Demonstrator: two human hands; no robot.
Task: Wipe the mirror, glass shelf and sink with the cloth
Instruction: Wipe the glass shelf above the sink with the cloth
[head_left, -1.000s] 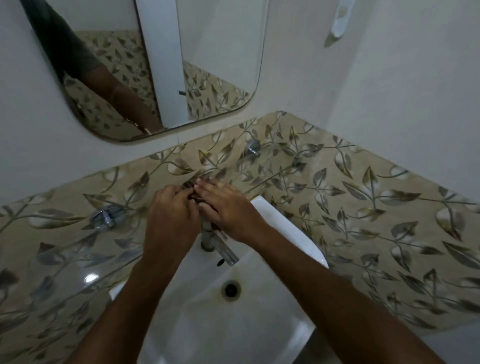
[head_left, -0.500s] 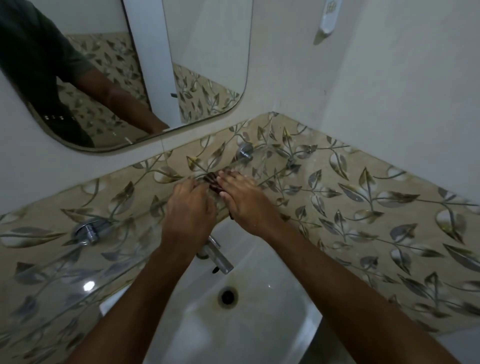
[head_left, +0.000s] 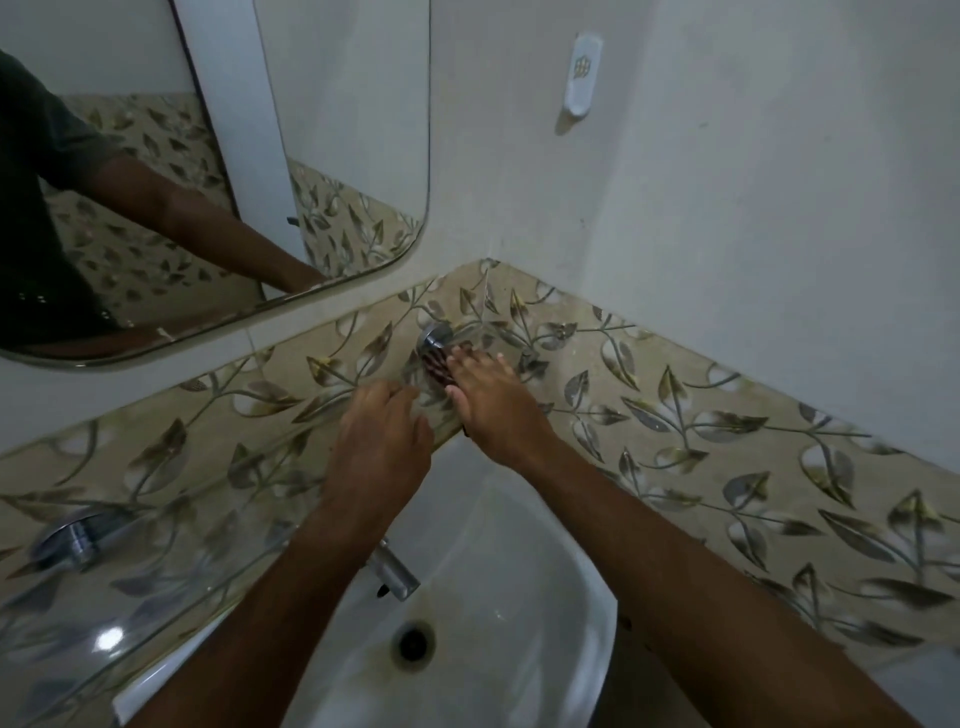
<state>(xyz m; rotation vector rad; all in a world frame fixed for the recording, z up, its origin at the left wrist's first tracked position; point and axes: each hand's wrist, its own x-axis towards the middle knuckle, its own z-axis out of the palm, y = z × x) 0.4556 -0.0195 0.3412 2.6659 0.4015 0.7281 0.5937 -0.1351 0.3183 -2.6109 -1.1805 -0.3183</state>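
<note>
Head view: one wide-angle look down at a corner washbasin.
Right hand (head_left: 491, 402): palm down, fingers (head_left: 470, 358) stretched flat and pressing a dark reddish cloth (head_left: 435, 366) onto the glass shelf (head_left: 156, 587); whether they are grasping it or only pressing it flat cannot be told.
Cloth: mostly hidden under the right fingers, only its far edge showing just beyond the fingertips, next to the chrome shelf bracket (head_left: 435, 334) near the wall corner.
Left hand (head_left: 382, 447): just beside the right hand, fingers (head_left: 402, 395) loosely curled and released, holding nothing, over the front edge of the shelf.
Glass shelf: clear, running along the leaf-pattern tiles (head_left: 727, 431) to the left of both sets of fingers; a second chrome bracket (head_left: 72, 535) sits well to the left.
Sink (head_left: 519, 597): white, below and nearer than the fingers, with its drain (head_left: 414, 642) and a chrome tap (head_left: 397, 571) partly hidden under the left forearm.
Mirror (head_left: 337, 130): on the wall above and beyond the left fingers, showing a dark sleeve and a reflected arm.
Wall hook (head_left: 582, 75): white, high above the right fingers.
</note>
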